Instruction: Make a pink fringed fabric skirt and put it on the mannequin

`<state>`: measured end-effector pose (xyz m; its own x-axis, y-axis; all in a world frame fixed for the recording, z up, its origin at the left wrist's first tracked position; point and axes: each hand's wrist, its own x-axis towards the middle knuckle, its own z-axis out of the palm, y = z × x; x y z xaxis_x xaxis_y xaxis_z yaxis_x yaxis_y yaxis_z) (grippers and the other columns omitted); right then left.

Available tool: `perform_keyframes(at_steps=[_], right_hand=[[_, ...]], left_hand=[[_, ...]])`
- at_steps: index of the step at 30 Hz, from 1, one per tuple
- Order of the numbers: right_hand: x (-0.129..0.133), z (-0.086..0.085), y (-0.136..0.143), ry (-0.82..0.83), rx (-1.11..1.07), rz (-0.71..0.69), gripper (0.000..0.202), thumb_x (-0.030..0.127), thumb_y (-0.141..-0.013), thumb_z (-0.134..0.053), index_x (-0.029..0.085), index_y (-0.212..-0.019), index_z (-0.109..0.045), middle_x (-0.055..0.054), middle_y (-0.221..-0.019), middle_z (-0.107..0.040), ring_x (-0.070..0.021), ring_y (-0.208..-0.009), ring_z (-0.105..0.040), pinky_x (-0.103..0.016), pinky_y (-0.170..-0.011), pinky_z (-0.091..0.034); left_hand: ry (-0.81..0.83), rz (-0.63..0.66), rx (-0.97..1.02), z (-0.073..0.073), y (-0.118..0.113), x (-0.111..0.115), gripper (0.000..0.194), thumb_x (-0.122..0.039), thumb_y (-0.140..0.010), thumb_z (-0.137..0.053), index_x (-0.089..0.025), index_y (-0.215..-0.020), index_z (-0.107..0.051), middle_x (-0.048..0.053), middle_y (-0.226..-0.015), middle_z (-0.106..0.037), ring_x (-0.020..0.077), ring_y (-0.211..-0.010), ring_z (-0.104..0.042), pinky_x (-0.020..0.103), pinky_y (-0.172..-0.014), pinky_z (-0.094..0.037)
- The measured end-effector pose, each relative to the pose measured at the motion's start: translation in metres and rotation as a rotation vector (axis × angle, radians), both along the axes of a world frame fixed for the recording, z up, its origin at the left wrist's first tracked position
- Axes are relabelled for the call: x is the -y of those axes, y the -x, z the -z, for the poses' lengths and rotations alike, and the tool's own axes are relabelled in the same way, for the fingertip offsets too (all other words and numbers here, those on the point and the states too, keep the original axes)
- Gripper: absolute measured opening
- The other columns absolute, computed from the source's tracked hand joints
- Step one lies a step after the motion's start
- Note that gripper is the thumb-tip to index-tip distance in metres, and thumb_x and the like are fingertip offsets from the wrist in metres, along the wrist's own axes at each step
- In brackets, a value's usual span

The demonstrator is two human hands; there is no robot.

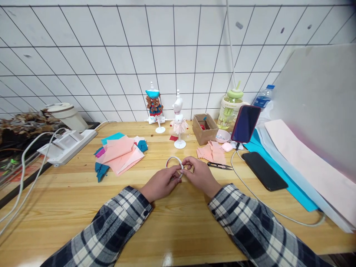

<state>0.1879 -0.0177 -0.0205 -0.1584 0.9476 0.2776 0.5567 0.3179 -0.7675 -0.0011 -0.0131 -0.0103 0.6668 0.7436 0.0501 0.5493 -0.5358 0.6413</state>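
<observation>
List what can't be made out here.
All in the head view:
White ring: partly covered by the left hand and right hand.
Cardboard box: floor partly hidden by its front wall.
Pink bowl: contents too small to identify.
Left sleeve, right sleeve: upper ends cut off by the bottom edge.

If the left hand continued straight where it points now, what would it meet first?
Apart from the white ring it holds, probably the right hand; exact depth is hard to judge.

Ring: smooth, plastic-looking. Table: wood, glossy. Sleeves, 2: matt woven cloth. Box, far right: matt cardboard. Wall tiles: smooth.
</observation>
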Motion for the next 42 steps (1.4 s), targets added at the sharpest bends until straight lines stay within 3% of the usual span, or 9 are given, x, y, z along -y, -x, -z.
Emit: perform_keyframes(at_steps=[6, 12, 17, 24, 32, 35, 38, 40, 42], right_hand=[[0.002, 0.000, -0.002, -0.053, 0.018, 0.010, 0.019, 0.024, -0.081, -0.062, 0.021, -0.072, -0.046, -0.001, -0.087, -0.070, -0.0162, -0.078, -0.063, -0.028, -0.069, -0.043], [0.001, -0.002, -0.005, -0.080, -0.066, 0.028, 0.033, 0.027, -0.079, -0.067, 0.023, -0.110, -0.055, -0.003, -0.114, -0.067, -0.0122, -0.070, -0.063, -0.026, -0.064, -0.046], [-0.003, 0.002, -0.007, -0.045, 0.066, 0.012, 0.009, 0.024, -0.083, -0.061, 0.024, -0.089, -0.069, 0.001, -0.082, -0.072, -0.0141, -0.069, -0.061, -0.027, -0.066, -0.044], [0.000, -0.004, -0.008, -0.109, 0.095, -0.012, 0.006, 0.021, -0.084, -0.061, 0.021, -0.082, -0.066, -0.002, -0.081, -0.066, -0.0162, -0.078, -0.059, -0.028, -0.070, -0.043], [0.017, -0.012, 0.007, -0.323, 0.189, -0.035, 0.016, 0.023, -0.094, -0.043, 0.020, -0.088, -0.058, -0.005, -0.087, -0.061, -0.0170, -0.081, -0.056, -0.028, -0.073, -0.043], [0.019, -0.017, 0.004, -0.400, 0.091, 0.038, 0.018, 0.023, -0.095, -0.040, 0.021, -0.085, -0.056, -0.005, -0.084, -0.059, -0.0175, -0.080, -0.055, -0.029, -0.073, -0.043], [0.016, -0.019, -0.004, -0.386, -0.045, 0.115, 0.016, 0.023, -0.093, -0.042, 0.021, -0.083, -0.054, -0.005, -0.082, -0.058, -0.0178, -0.080, -0.055, -0.029, -0.071, -0.044], [0.012, -0.016, -0.007, -0.289, -0.089, 0.072, 0.012, 0.023, -0.090, -0.047, 0.021, -0.082, -0.055, -0.004, -0.080, -0.058, -0.0167, -0.076, -0.054, -0.028, -0.067, -0.044], [0.008, -0.011, -0.006, -0.165, -0.114, 0.010, 0.009, 0.023, -0.087, -0.050, 0.020, -0.080, -0.055, -0.002, -0.078, -0.056, -0.0151, -0.071, -0.052, -0.026, -0.063, -0.043]], left_hand=[[-0.022, -0.060, -0.009, -0.001, 0.001, 0.000, 0.035, -0.027, -0.091, -0.044, -0.023, -0.125, -0.048, 0.001, -0.083, -0.065, 0.0170, -0.075, -0.058, 0.027, -0.067, -0.040], [0.001, -0.099, 0.013, -0.004, 0.005, -0.003, 0.028, -0.030, -0.092, -0.041, -0.021, -0.115, -0.054, 0.000, -0.077, -0.059, 0.0159, -0.072, -0.054, 0.026, -0.067, -0.039], [-0.004, -0.097, -0.022, -0.003, 0.003, -0.003, 0.019, -0.030, -0.091, -0.042, -0.021, -0.097, -0.058, 0.000, -0.078, -0.059, 0.0166, -0.073, -0.054, 0.027, -0.067, -0.039], [-0.069, -0.202, -0.071, -0.002, 0.006, -0.008, 0.020, -0.031, -0.090, -0.040, -0.021, -0.080, -0.054, 0.002, -0.077, -0.060, 0.0191, -0.074, -0.055, 0.029, -0.065, -0.037], [0.187, -0.258, 0.338, -0.011, 0.004, -0.011, 0.023, -0.034, -0.083, -0.047, -0.018, -0.068, -0.052, -0.001, -0.065, -0.050, 0.0152, -0.067, -0.047, 0.027, -0.064, -0.037], [0.240, -0.383, 0.460, -0.009, 0.017, -0.021, 0.023, -0.036, -0.080, -0.050, -0.017, -0.066, -0.050, -0.001, -0.063, -0.047, 0.0140, -0.063, -0.044, 0.026, -0.061, -0.036], [0.148, -0.543, 0.532, -0.007, 0.041, -0.037, 0.023, -0.037, -0.086, -0.045, -0.018, -0.075, -0.052, 0.000, -0.070, -0.051, 0.0151, -0.068, -0.048, 0.028, -0.066, -0.040], [-0.020, -0.533, 0.394, -0.004, 0.052, -0.045, 0.023, -0.037, -0.087, -0.047, -0.018, -0.084, -0.059, 0.004, -0.083, -0.059, 0.0190, -0.082, -0.053, 0.032, -0.078, -0.041], [-0.127, -0.393, 0.161, 0.000, 0.054, -0.047, 0.023, -0.035, -0.086, -0.050, -0.018, -0.086, -0.066, 0.006, -0.086, -0.063, 0.0216, -0.087, -0.055, 0.036, -0.085, -0.041]])
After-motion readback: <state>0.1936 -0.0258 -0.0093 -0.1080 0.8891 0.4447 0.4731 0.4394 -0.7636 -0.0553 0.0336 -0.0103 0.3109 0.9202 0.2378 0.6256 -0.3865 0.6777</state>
